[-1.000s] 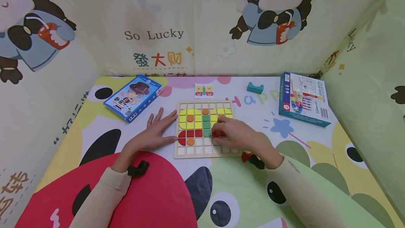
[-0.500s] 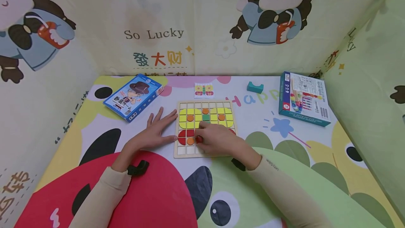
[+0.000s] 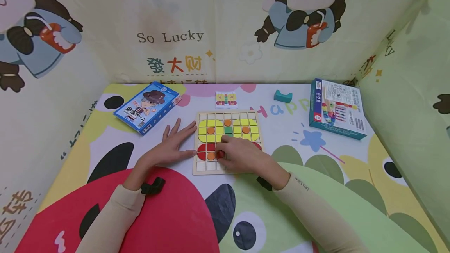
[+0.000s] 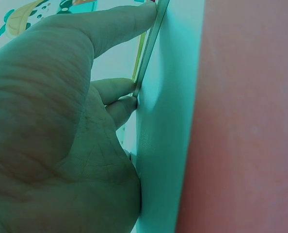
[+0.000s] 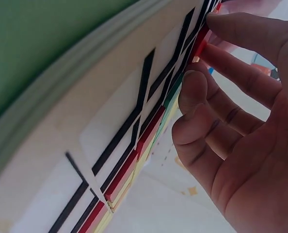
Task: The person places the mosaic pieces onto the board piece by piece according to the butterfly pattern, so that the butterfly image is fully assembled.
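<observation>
A wooden grid board [image 3: 201, 166] lies on the table, filled in part with yellow, orange, green and red tiles in a butterfly-like pattern. My right hand [image 3: 242, 153] is over its lower middle and pinches a red tile [image 5: 200, 42] between thumb and fingertips, right at the grid. Green tiles beneath are partly hidden by this hand. At the board's left side, my left hand [image 3: 168, 147] rests with fingers spread, the thumb and index fingertips at the rim. An orange tile [image 3: 211, 156] sits in the lower left of the pattern.
A small butterfly picture card [image 3: 226, 100] lies behind the board. A teal notched block [image 3: 283, 96] is at the back right. A blue box [image 3: 147, 106] stands left, and a teal-edged box [image 3: 337, 108] right. Printed cloth walls surround the table's back and sides.
My right hand has moved left from the board's right part to its lower middle, uncovering yellow and orange tiles on the right, then stayed there. My left hand has kept its place.
</observation>
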{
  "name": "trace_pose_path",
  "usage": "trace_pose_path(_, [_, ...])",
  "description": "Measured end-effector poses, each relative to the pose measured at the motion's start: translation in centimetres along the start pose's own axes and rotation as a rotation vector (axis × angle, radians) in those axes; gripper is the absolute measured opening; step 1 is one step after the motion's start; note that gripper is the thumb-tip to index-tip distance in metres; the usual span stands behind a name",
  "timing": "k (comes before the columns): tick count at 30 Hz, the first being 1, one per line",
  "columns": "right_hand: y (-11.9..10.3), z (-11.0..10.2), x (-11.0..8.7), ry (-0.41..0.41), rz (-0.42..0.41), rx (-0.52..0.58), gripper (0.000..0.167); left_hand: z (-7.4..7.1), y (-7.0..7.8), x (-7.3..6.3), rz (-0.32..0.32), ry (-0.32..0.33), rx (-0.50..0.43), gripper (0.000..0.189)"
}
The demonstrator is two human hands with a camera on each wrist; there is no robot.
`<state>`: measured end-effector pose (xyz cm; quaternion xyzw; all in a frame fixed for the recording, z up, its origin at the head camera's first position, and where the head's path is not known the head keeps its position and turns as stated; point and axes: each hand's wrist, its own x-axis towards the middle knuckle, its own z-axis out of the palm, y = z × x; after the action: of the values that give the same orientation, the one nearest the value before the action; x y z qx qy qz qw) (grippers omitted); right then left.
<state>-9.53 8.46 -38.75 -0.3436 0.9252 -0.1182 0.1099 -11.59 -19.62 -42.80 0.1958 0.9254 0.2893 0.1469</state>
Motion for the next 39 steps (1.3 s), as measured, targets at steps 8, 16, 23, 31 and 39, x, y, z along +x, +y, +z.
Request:
trace_pose_path(8, [0.1, 0.1, 0.1, 0.001, 0.005, 0.001, 0.035, -0.2, 0.0, 0.0, -0.003, 0.002, -0.003, 0.095])
trace_pose_path(16, [0.5, -0.2, 0.0, 0.020, 0.011, 0.010, 0.035, -0.1, -0.2, 0.4, -0.002, 0.005, 0.004, 0.096])
trace_pose_path(23, [1.9, -0.7, -1.4, 0.050, 0.049, 0.089, 0.030, 0.4, -0.4, -0.5, -0.018, -0.007, -0.008, 0.097])
trace_pose_path(31, [5.4, -2.9, -5.0, 0.114, 0.075, 0.102, 0.022, 0.3, -0.2, -0.3, -0.007, -0.001, -0.004, 0.096])
trace_pose_path(39, [8.6, -3.4, -9.6, 0.072, 0.134, 0.155, 0.018, 0.1, -0.2, 0.0, -0.005, 0.007, 0.001, 0.096])
